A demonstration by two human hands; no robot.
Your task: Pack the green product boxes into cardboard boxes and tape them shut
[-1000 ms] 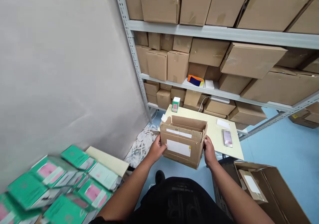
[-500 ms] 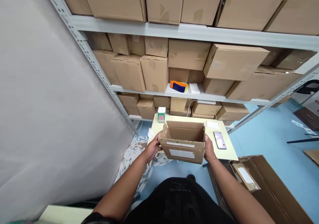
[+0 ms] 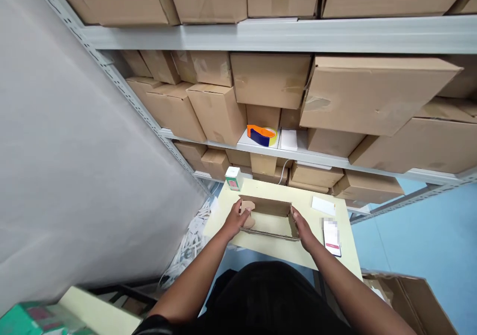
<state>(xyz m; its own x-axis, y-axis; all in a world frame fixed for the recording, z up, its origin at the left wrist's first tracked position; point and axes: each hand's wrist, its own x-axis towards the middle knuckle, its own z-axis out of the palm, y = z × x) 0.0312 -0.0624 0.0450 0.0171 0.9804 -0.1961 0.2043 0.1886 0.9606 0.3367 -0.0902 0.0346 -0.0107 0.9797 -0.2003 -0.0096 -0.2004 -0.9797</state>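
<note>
An open cardboard box (image 3: pixel 269 207) stands on a small pale yellow table (image 3: pixel 278 249). Its bottom shows pale through the open top. My left hand (image 3: pixel 237 218) is closed on the box's left end, fingers over a folded flap. My right hand (image 3: pixel 301 227) grips the box's right wall. Both forearms reach forward from the bottom of the view.
A small green and white carton (image 3: pixel 233 178) stands at the table's far left corner. A phone (image 3: pixel 331 235) and a white card (image 3: pixel 323 206) lie to the right. Metal shelving (image 3: pixel 283 36) packed with cardboard boxes rises behind, with a tape dispenser (image 3: pixel 262 134). Paper scraps (image 3: pixel 192 240) litter the floor.
The box came down from in front of me onto the table, both hands still on its ends. The view moved closer to the shelving.
</note>
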